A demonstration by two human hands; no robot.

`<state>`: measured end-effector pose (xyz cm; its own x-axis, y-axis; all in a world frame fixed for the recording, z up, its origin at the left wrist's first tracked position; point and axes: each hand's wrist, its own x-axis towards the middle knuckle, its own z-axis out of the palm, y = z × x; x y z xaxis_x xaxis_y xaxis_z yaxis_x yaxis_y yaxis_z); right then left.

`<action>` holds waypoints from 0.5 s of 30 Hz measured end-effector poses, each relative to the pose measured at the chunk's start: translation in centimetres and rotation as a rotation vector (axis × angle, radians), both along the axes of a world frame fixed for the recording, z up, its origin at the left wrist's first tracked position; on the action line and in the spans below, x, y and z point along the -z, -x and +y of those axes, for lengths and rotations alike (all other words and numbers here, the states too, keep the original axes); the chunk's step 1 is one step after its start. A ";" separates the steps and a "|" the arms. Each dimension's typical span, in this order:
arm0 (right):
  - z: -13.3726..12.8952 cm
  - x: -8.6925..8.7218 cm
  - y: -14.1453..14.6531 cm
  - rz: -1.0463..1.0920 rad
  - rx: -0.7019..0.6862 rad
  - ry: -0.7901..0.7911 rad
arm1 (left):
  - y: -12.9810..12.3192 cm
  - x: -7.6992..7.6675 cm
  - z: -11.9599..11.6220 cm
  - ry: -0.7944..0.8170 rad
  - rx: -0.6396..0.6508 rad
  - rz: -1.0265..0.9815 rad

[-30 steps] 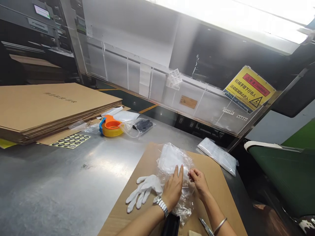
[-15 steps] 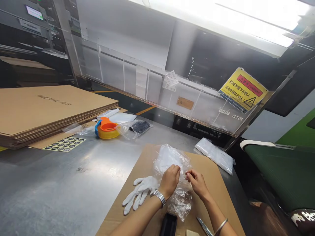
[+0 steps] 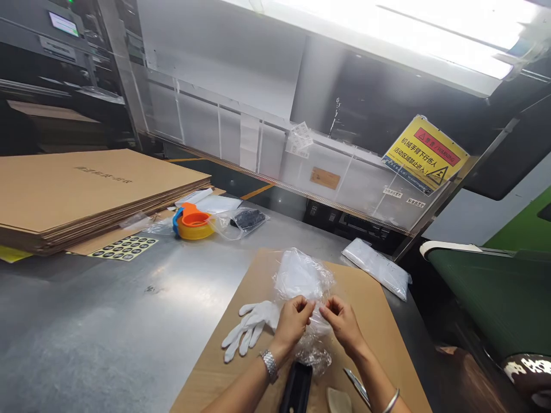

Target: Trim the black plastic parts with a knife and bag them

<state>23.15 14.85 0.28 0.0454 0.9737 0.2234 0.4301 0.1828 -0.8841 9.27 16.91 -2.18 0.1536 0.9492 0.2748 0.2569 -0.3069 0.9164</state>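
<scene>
My left hand (image 3: 295, 321), with a metal watch on its wrist, is closed in a pinch on crinkled clear plastic bags (image 3: 301, 275). Facing it a short gap away, my right hand (image 3: 342, 324) also pinches the film between thumb and finger. Something white shows through the plastic beyond my hands. A white glove (image 3: 249, 330) lies left of my left hand. Below the plastic sits a long black tray-like piece (image 3: 297, 387). A utility knife (image 3: 357, 385) lies by my right forearm, beside a small beige piece (image 3: 338, 400). All rest on a cardboard sheet (image 3: 224, 384).
Flat cardboard boxes (image 3: 99, 189) are stacked at the left, near a sheet of round black stickers (image 3: 124, 248). A tape dispenser (image 3: 193, 222) and a bagged black item (image 3: 247, 219) stand behind. Packed plastic bags (image 3: 376, 267) lie at the right, before a green conveyor belt (image 3: 491, 298).
My right hand has moved slightly toward my left, and both now pinch at about the same height. The black piece and the beige piece show more fully. The view has shifted slightly.
</scene>
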 end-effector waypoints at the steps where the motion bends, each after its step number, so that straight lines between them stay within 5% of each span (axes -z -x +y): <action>1: -0.1 0.1 0.0 0.004 0.040 -0.018 | 0.5 0.0 -0.3 -0.020 -0.018 0.027; 4: -0.8 0.0 0.6 -0.032 0.120 -0.072 | 1.7 -0.1 -1.5 -0.124 -0.073 0.138; 10: -5.2 -0.8 3.2 -0.253 0.019 -0.125 | 3.1 -0.6 -3.6 -0.361 -0.053 0.357; 15: -10.5 2.7 4.7 -0.517 0.212 -0.029 | 4.9 0.4 -4.8 -0.415 -0.080 0.476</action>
